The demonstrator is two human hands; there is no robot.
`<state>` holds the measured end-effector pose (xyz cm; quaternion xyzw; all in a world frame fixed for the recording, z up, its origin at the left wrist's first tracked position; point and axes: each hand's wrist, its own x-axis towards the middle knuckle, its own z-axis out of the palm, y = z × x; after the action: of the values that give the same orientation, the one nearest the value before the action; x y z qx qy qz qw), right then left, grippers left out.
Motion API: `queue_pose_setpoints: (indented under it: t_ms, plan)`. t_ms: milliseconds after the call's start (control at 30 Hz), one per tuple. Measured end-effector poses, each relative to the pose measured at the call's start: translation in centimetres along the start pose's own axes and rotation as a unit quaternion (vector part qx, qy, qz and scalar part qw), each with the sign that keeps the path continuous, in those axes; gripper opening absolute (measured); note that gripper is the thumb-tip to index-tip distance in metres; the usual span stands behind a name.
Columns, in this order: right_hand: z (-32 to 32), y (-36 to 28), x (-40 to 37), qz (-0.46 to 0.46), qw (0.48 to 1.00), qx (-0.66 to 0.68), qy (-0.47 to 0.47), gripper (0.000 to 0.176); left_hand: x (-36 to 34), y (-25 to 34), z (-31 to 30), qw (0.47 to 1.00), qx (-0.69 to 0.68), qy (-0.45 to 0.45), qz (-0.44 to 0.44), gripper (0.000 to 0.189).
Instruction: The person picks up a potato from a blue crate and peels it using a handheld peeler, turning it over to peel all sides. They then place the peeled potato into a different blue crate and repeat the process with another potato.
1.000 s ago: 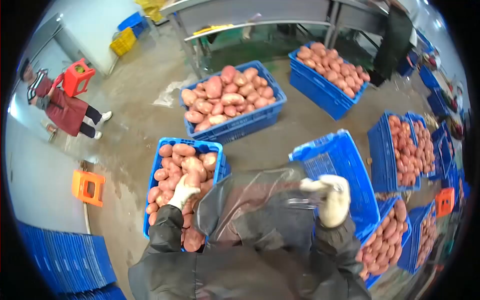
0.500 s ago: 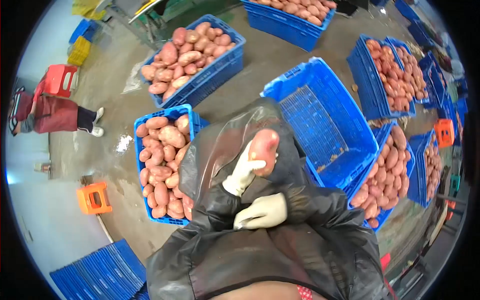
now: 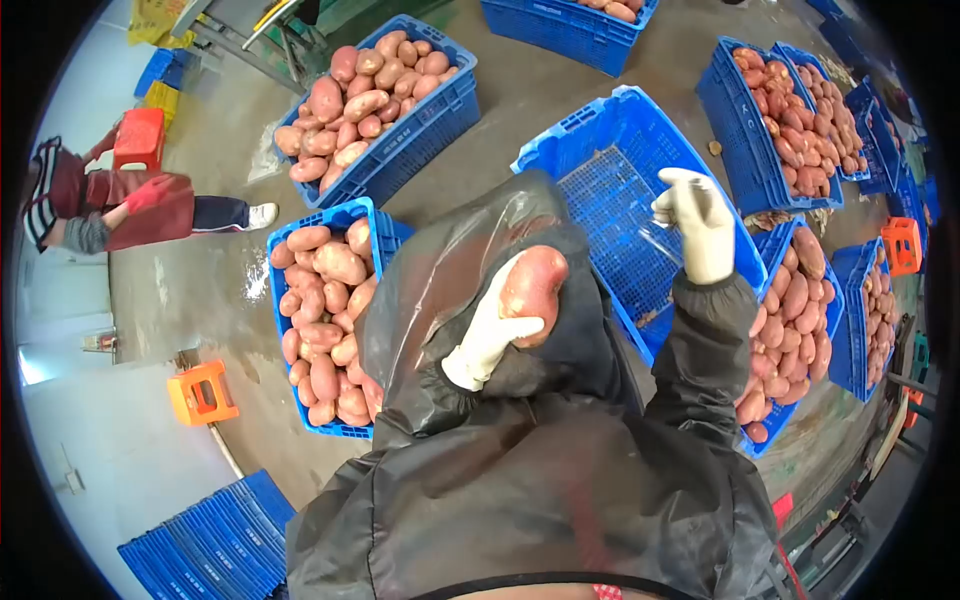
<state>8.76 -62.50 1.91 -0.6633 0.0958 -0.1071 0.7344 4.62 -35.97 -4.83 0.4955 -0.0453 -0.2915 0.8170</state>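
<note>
My left hand, in a white glove, is wrapped round a large red-skinned potato above my lap. My right hand, gloved too, is over the blue crate with a grid floor. Its fingers are curled, and a thin, clear or shiny thing shows beside them, too blurred to name. Just left of my lap stands a blue crate filled with red potatoes. Dark waterproof sleeves and an apron cover my arms and lap.
Another potato-filled crate stands ahead on the left; several more line the right side. Stacked blue crates and an orange stool are at lower left. A person walks at far left near a red stool.
My right hand has swung from my lap out to the right, over the grid-floored crate. My left hand still holds the potato. The person at left has moved an arm forward.
</note>
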Motion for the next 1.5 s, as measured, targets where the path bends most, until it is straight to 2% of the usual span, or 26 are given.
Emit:
queue_pose_setpoints:
  t_ms: [233,300,333,367,400,433,500,533,567,600,633,700,733,767,833,933,967,1033,1067,1133,1200,1300,1367,1433,1467,1500]
  plan:
    - [6.6,10.7,4.3,0.120,0.969,-0.124,-0.177,0.016,-3.7,-1.0,-3.3,0.993,-0.075,0.094,-0.001,0.083]
    - [10.9,11.8,7.3,0.043,0.983,0.011,-0.178,0.020,-4.6,-1.9,-4.3,0.980,-0.139,0.145,-0.010,0.077]
    - [11.5,14.3,10.4,-0.029,0.976,-0.115,-0.181,0.022,-5.3,-3.8,-5.4,0.969,-0.081,0.234,0.016,0.073]
    - [14.1,13.7,11.0,-0.069,0.933,-0.349,-0.061,0.021,-5.7,-4.6,-6.0,0.963,-0.077,0.258,0.009,0.056]
    - [13.8,13.0,13.4,-0.157,0.950,-0.261,-0.071,0.028,-6.2,-5.0,-6.9,0.973,-0.075,0.218,-0.007,0.039]
    - [11.2,12.4,14.7,-0.245,0.948,-0.185,-0.082,0.037,-6.3,-4.3,-6.3,0.974,-0.094,0.208,0.004,0.030]
    - [6.4,8.7,13.3,-0.037,0.991,0.095,0.086,0.024,-6.6,-3.9,-6.5,0.973,-0.095,0.202,0.049,0.030]
    - [-1.8,9.8,14.0,0.052,0.958,0.277,0.057,0.017,-6.4,-3.6,-6.3,0.972,-0.110,0.201,0.043,0.033]
    - [-9.3,10.6,12.4,0.042,0.927,0.346,0.135,0.024,-6.5,-3.4,-6.4,0.973,-0.097,0.203,0.050,0.038]
    - [-16.3,11.7,8.5,-0.037,0.943,0.298,0.145,0.022,-6.9,-4.9,-7.8,0.972,-0.101,0.206,0.043,0.041]
    - [-21.8,12.4,6.9,-0.012,0.948,0.231,0.219,0.022,-7.6,-6.2,-9.3,0.967,-0.103,0.229,0.048,0.044]
    - [-29.6,12.0,6.8,0.108,0.925,0.015,0.365,0.031,-7.3,-6.1,-9.2,0.961,0.020,0.269,0.055,0.049]
    - [-29.7,11.3,9.0,0.189,0.900,-0.056,0.389,0.038,-6.3,-4.4,-7.6,0.959,-0.046,0.271,0.075,0.057]
    - [-30.1,11.5,3.8,0.015,0.950,-0.040,0.310,0.046,-5.9,-3.4,-7.3,0.968,-0.063,0.232,0.078,0.064]
    - [-8.3,2.1,6.7,0.137,0.971,-0.170,0.099,0.059,-5.8,-1.7,-6.7,0.972,-0.053,0.218,0.065,0.068]
    - [12.0,0.1,9.4,0.118,0.920,-0.034,-0.371,0.065,-5.8,-2.5,-7.1,0.978,-0.083,0.179,0.064,0.068]
    - [17.7,-0.6,9.4,0.096,0.884,-0.155,-0.430,0.069,-6.0,-2.1,-6.5,0.976,-0.088,0.187,0.069,0.068]
    - [26.0,5.4,10.4,0.016,0.861,-0.176,-0.477,0.076,-6.2,-0.7,-6.2,0.980,-0.102,0.155,0.077,0.070]
    - [28.6,4.1,9.5,-0.112,0.834,-0.283,-0.461,0.080,-6.4,-0.6,-6.0,0.979,-0.104,0.155,0.083,0.071]
    - [29.9,2.5,8.4,-0.090,0.817,-0.314,-0.476,0.082,-6.9,-0.9,-5.8,0.969,-0.101,0.206,0.096,0.069]
    - [27.1,3.5,8.4,-0.067,0.833,-0.316,-0.449,0.081,-7.2,-3.8,-7.2,0.962,-0.066,0.249,0.095,0.061]
    - [15.5,9.7,8.3,-0.010,0.881,-0.381,-0.281,0.076,-8.5,-8.3,-10.0,0.954,-0.083,0.278,0.078,0.032]
    - [4.4,12.4,5.4,0.042,0.876,-0.464,-0.124,0.072,-8.0,-5.1,-7.9,0.961,-0.157,0.214,0.077,0.038]
    - [-9.7,11.6,1.2,0.199,0.877,-0.435,0.043,0.061,-8.3,-5.6,-8.3,0.961,-0.125,0.234,0.080,0.054]
    - [-20.1,9.5,0.2,0.328,0.929,-0.155,0.073,0.047,-8.3,-5.1,-8.1,0.968,-0.115,0.214,0.069,0.056]
    - [-29.6,6.7,-0.8,0.441,0.876,0.103,0.167,0.034,-8.4,-4.6,-7.8,0.971,-0.106,0.206,0.063,0.058]
